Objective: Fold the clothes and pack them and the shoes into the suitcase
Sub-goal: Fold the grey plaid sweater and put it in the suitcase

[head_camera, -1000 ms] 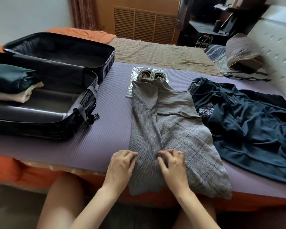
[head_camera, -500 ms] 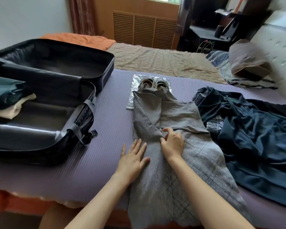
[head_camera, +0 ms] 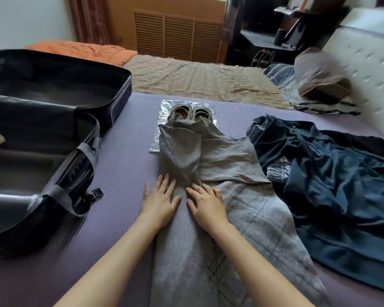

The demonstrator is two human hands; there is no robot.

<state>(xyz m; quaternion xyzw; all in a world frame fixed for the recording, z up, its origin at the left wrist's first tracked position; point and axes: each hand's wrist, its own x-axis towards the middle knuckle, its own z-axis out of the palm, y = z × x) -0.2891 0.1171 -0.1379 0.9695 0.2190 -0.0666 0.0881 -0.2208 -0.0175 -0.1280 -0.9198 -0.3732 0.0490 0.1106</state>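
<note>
Both hands flat, fingers straight: L hand [head_camera: 159,201] & R hand [head_camera: 206,201] press grey garment [head_camera: 220,218], mid mat [head_camera: 120,156].

Soft, even daylight reaches you from the far wall above the brown slatted wooden panel [head_camera: 177,36], and shadows stay faint. At your left, blur smears the open black hard-shell suitcase [head_camera: 20,200] and the near end of the ribbed purple mat [head_camera: 124,134]. Wide-angle distortion bows the edges.
</note>
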